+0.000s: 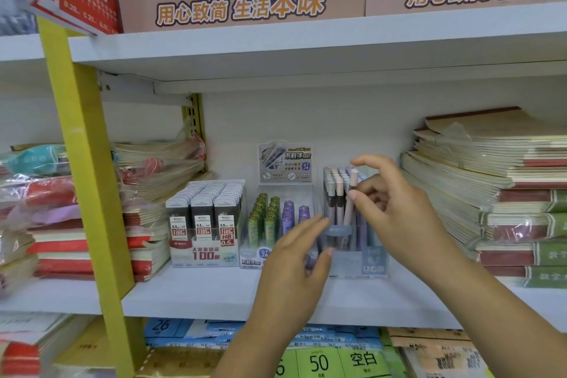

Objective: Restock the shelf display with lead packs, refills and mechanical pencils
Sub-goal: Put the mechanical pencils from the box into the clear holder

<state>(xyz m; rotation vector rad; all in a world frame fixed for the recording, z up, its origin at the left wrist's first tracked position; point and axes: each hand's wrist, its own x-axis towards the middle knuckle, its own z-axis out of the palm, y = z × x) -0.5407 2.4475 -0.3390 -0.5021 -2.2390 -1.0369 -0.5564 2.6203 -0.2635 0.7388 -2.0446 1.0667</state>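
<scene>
Pinching a pink mechanical pencil near its top between the thumb and fingertips of my right hand, I hold it upright among the other pencils in the clear display box on the shelf. My left hand is stretched nearly flat, fingers touching the box's front left corner and holding nothing I can make out.

The pencils stand packed close, so I judge the tip could catch on a neighbour instead of finding its slot, tilting the row or lifting one out. The box looks light; if I press down too hard and my left hand slips, it could slide back or bump the green and purple refill tubes just beside it. The lead packs further left stand well clear of that risk.
</scene>
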